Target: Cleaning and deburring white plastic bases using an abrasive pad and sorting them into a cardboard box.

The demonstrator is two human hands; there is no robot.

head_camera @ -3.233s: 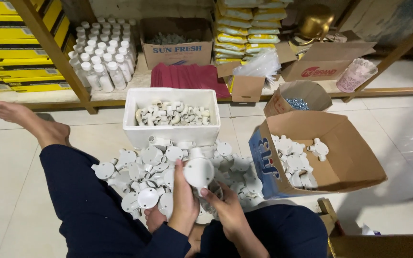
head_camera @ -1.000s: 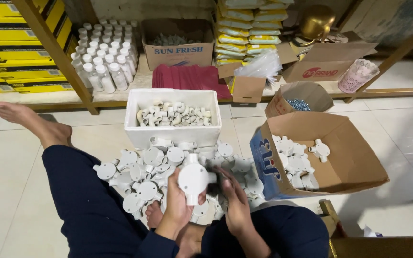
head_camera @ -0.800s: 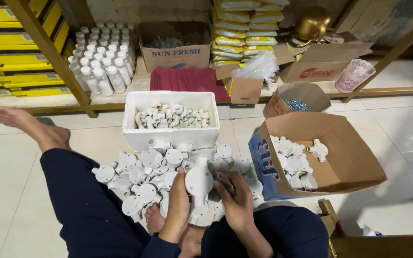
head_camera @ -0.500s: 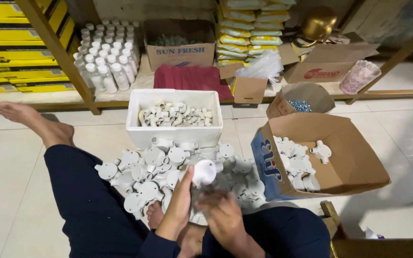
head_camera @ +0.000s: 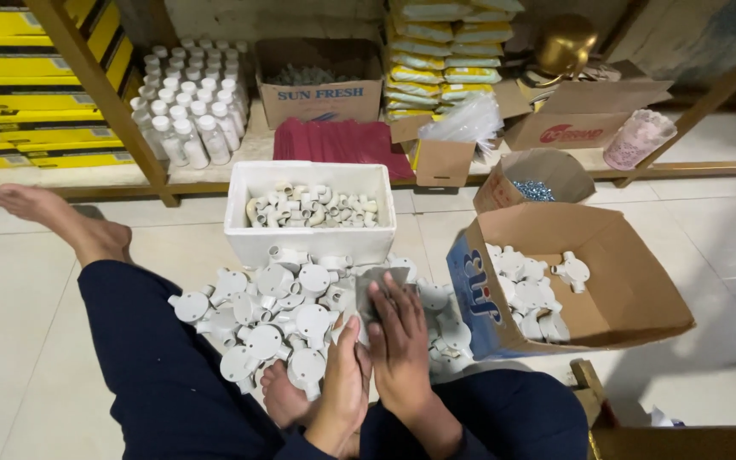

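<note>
Broadly, a tiled floor [head_camera: 726, 255] fills the view, with a wooden shelf [head_camera: 95, 94] running along twelve o'clock, stacked with yellow packs [head_camera: 10, 77], white bottles [head_camera: 189, 102], a printed carton [head_camera: 321, 81] and a red folded cloth [head_camera: 334, 140]. At three o'clock of the hands sits a big open cardboard box [head_camera: 606, 281] holding white round fittings [head_camera: 530, 285]; a smaller box of blue screws [head_camera: 534, 183] stands at its twelve o'clock. At twelve o'clock of the hands, a white tub [head_camera: 308, 238] holds small pipe elbows [head_camera: 313, 207]. Between tub and lap lies a heap of white junction boxes [head_camera: 274, 315], spilling toward nine o'clock beside the dark trouser leg [head_camera: 146, 358] and a bare foot [head_camera: 61, 217].

The right hand [head_camera: 402, 349] lies flat, fingers spread, pressing on a grey sheet [head_camera: 381, 285] that covers whatever is beneath it. The left hand [head_camera: 344, 383] stands just at its nine o'clock, touching it, fingers together and curled around something hidden; what it grips I cannot tell.
</note>
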